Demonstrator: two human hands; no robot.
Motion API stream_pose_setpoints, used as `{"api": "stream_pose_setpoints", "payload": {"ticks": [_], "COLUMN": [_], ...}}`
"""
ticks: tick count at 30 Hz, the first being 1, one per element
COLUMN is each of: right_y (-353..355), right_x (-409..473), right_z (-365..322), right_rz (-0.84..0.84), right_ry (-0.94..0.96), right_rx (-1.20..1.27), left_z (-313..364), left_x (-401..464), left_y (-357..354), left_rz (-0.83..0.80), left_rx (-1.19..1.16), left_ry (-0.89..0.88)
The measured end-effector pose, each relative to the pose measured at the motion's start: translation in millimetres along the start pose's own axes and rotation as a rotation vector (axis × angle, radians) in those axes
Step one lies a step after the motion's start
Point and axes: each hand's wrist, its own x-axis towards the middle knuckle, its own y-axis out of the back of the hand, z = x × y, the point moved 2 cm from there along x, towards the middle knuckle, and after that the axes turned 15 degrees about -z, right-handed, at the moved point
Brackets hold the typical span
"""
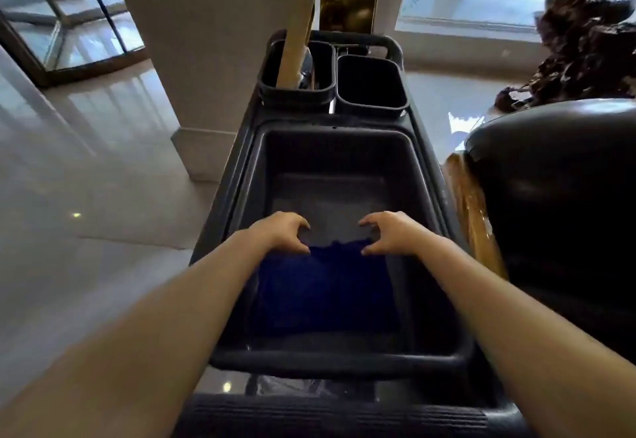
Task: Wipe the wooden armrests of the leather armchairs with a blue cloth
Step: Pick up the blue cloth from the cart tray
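Left hand (285, 231): fingers curled, half-spread, thumb tip touching the cloth's far left corner; grip unclear.
Right hand (389, 232): mirrored, thumb at the far right corner; grip unclear.
Blue cloth (327, 293): lies in the dark tub (426, 176), just nearside of the fingertips.
Armchair (564, 203): right of the right fingers, wooden armrest (471, 210) between.

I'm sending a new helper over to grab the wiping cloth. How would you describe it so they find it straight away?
Start at the dark cleaning cart parked beside the leather armchair. Its large grey tub sits nearest the person, in front of two small black bins. The blue cloth lies in the tub's near end, between the left hand and right hand: the only deep blue thing there.
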Motion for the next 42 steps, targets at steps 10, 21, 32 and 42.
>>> {"api": "stream_pose_setpoints", "payload": {"ticks": [10, 21, 32, 42], "right_y": [-67, -114, -44, 76], "right_x": [44, 57, 33, -62], "right_z": [10, 4, 25, 23], "right_rz": [-0.136, 0.05, 0.047, 0.312], "right_ry": [-0.07, -0.086, -0.038, 0.038], "right_rx": [-0.041, -0.186, 0.272, 0.322], "left_z": [-28, -33, -29, 60], "left_x": [36, 54, 36, -22], "left_y": [-64, -107, -29, 90], "left_rz": [-0.106, 0.151, 0.053, 0.177], "left_rx": [0.018, 0.014, -0.258, -0.268], "left_ry": [0.113, 0.141, 0.043, -0.232]}}
